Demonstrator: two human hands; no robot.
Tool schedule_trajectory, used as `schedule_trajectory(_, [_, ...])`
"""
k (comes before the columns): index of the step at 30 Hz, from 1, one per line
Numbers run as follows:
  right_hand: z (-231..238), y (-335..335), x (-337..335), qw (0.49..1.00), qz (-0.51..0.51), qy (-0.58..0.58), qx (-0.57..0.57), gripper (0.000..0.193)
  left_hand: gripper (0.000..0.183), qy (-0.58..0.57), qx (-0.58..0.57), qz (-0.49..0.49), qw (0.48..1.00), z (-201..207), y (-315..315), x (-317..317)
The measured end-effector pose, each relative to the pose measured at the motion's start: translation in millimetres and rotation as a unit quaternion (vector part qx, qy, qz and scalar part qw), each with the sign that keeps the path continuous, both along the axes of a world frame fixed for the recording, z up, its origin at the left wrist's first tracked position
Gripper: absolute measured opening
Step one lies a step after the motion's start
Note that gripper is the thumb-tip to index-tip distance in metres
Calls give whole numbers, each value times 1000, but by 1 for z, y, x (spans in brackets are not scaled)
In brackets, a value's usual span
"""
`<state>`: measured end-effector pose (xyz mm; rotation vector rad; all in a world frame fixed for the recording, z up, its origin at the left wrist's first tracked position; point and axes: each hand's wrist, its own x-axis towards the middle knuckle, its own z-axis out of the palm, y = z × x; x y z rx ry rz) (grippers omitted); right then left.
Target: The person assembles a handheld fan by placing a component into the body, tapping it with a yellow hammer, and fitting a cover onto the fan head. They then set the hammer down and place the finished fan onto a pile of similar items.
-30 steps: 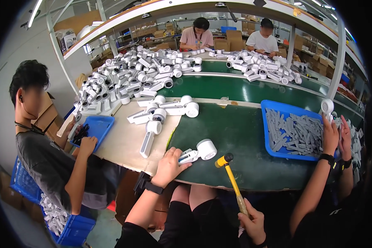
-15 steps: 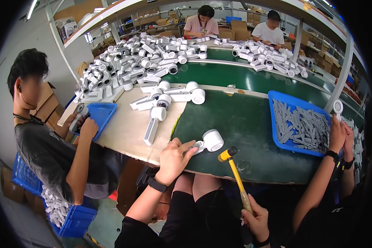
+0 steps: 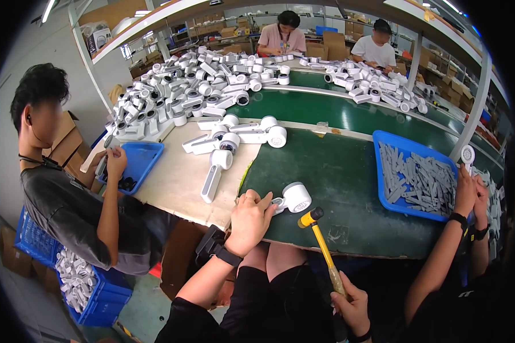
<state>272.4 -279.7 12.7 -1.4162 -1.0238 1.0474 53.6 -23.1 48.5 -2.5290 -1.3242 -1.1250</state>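
My left hand (image 3: 250, 218) is closed over the handle of a white handheld fan (image 3: 297, 198) with a thick round head, lying on the green tabletop. The hand hides most of that handle; the head points away to the right, with part of its grille showing. In my right hand (image 3: 353, 302) is a hammer (image 3: 325, 250) with a yellow head and shaft and black striking faces, gripped low on its shaft. The hammer head is raised near the table's front edge, just right of the fan head and apart from it.
Several white fans (image 3: 216, 177) lie on the beige board to the left, before a large fan heap (image 3: 183, 86). A blue tray (image 3: 383, 191) of grey strips stands right. Co-workers sit left (image 3: 91, 211) and across; at right another person's hands (image 3: 470, 194) hold a fan.
My left hand has shifted slightly right and covers more of the fan's handle. The hammer stays near the same place. The co-worker on the left has brought both hands together higher up.
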Motion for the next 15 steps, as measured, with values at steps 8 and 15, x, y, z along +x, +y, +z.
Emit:
schedule_trajectory(8, [8,14,0,995,25,-84,42,60,28,22,27,42,999,-6,-2,4])
schedule_trajectory(15, [36,57,-8,948,32,-256,188,57,26,-31,-57,21,998,-10,5,-2])
